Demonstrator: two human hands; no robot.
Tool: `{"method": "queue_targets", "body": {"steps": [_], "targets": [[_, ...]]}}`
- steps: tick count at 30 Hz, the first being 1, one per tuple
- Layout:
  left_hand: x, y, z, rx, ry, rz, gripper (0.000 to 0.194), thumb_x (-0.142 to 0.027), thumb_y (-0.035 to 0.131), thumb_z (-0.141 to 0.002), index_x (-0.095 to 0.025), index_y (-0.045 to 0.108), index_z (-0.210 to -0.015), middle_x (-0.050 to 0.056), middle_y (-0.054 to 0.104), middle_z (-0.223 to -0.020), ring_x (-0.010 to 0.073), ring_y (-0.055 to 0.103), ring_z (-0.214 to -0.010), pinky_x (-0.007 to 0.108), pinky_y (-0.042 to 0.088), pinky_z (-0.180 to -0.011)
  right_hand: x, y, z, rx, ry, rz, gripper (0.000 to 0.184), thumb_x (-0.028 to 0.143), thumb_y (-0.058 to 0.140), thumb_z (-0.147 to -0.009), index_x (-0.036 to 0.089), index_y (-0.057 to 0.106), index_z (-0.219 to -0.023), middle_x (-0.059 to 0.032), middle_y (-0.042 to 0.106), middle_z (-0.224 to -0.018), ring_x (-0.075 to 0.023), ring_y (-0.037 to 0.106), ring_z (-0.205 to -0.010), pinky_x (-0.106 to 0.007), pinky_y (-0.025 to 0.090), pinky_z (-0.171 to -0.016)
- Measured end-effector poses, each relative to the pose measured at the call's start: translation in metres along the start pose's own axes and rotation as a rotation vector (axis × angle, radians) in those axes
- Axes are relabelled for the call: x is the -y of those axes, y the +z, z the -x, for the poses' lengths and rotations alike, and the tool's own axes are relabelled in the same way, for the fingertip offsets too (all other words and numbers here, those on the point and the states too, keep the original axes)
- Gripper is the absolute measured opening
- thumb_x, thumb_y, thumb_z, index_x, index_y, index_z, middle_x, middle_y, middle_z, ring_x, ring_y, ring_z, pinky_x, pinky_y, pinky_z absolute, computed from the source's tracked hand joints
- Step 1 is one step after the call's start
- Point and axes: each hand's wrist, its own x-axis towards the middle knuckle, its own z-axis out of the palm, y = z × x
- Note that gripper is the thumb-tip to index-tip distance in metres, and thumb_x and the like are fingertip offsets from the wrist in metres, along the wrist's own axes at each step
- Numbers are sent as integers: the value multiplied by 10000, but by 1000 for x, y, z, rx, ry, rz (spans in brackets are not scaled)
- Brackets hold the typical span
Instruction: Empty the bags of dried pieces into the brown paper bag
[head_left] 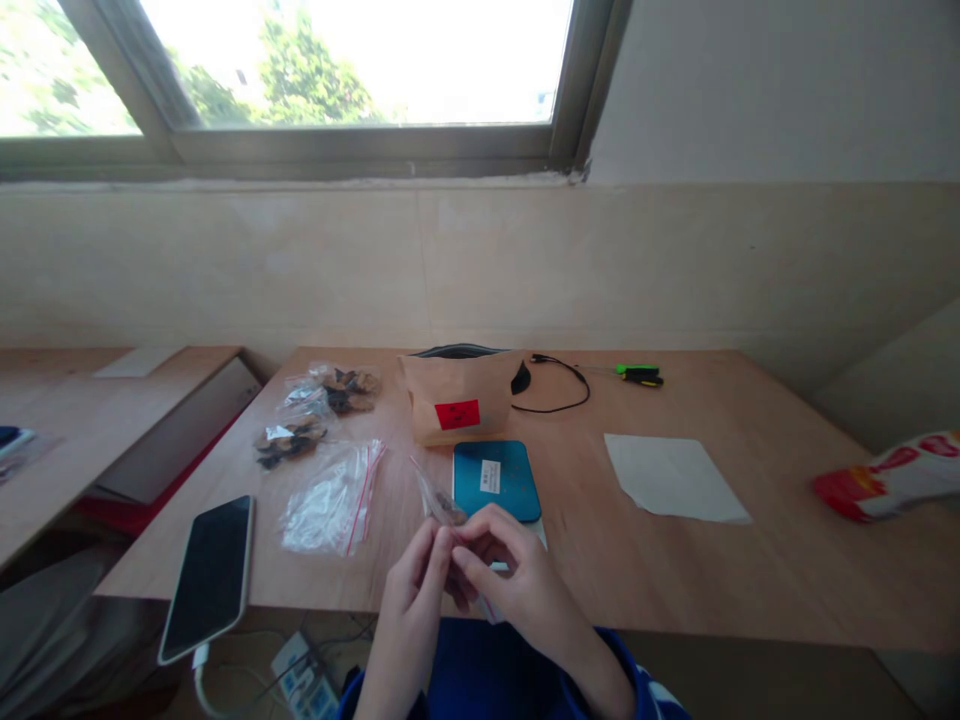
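Note:
My left hand (417,572) and my right hand (511,572) are together near the table's front edge. Both pinch the edge of a small clear zip bag (448,512), which has some brown pieces inside; my fingers cover much of it. Just beyond them lies a flat blue device (491,485) with a white label, perhaps a small scale. Behind that stands a kraft paper pouch (429,395) with a red label, its top open. To the left is a pile of clear zip bags (326,505) with red seal strips.
Two clear bags of dark and brown dried pieces (291,440) lie at the back left. A phone (210,570) on a white cable overhangs the front edge. Rightward are a black cable (577,385), screwdrivers (641,376), white paper (671,478) and a red-and-white package (892,475).

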Motion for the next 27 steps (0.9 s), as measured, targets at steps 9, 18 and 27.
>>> {"method": "queue_targets", "body": {"steps": [9,18,27], "targets": [[8,8,5,57,-22,-10,402,-566,535,-856,-204,511,-683,-8,504,-594,116,483,-530,218,429,-500,7,-4,4,-43,-117,182,209,330,562,-915,212,609,-750,-6,582,-745,-125,586,-651,-240,476,-610],[12,8,6,-28,-29,-46,422,-582,471,-887,-210,492,-690,-17,497,-579,118,490,-523,216,431,-501,14,-8,5,-35,-201,227,259,297,518,-950,210,663,-755,-21,617,-786,-130,616,-764,-240,486,-717],[5,15,12,-115,33,-61,392,-535,496,-892,-197,551,-701,-8,536,-620,122,513,-567,210,439,-513,11,-4,7,-54,-167,50,135,310,674,-837,179,690,-808,-27,612,-803,-132,622,-724,-230,519,-632]]}}
